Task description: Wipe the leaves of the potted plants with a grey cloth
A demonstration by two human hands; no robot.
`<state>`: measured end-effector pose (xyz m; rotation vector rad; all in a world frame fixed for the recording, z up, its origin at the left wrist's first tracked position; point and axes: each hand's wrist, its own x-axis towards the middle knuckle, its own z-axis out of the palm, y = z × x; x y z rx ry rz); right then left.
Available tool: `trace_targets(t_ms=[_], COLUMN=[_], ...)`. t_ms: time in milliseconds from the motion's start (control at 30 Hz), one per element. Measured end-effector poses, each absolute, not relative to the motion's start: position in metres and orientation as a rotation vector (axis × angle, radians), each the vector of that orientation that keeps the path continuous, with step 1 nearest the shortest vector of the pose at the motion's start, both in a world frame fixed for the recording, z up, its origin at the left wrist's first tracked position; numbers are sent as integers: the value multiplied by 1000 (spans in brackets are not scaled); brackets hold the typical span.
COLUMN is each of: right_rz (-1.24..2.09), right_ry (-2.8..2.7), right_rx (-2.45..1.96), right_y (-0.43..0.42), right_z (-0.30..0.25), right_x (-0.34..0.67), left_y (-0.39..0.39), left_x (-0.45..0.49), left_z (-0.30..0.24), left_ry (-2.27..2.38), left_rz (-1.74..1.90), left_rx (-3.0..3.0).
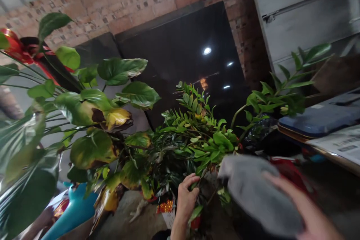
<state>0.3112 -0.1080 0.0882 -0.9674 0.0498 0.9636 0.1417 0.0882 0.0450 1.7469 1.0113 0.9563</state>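
Cloth (250, 191), grey and blurred, sits in the right hand (312, 212), just right of the leafy plant's (222, 140) base. At the plant's lower edge, the left hand (185, 198) is half curled; I can't tell whether it's pinching anything. Behind the plant stands a black panel (180, 52).

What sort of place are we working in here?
Possibly a workshop or storeroom, though I can't be sure: there's a bare brick wall, a large dark glossy panel and leafy plants crowded in front.
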Motion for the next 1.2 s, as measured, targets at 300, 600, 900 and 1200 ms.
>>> trace_targets(t_ms=[300, 600, 900, 1200], right_rz=[942, 718, 1143, 635], right_ry=[200, 183, 100, 131], right_rx=[-807, -976, -955, -849], right_y=[-45, -96, -57, -68], right_z=[122, 120, 103, 139], right_x=[293, 326, 272, 333], left_y=[66, 67, 62, 67], left_x=[151, 145, 143, 147], left_z=[40, 30, 31, 19], left_ry=[899, 976, 848, 941], left_rz=[990, 985, 947, 961], left_rx=[1693, 1672, 1699, 1618])
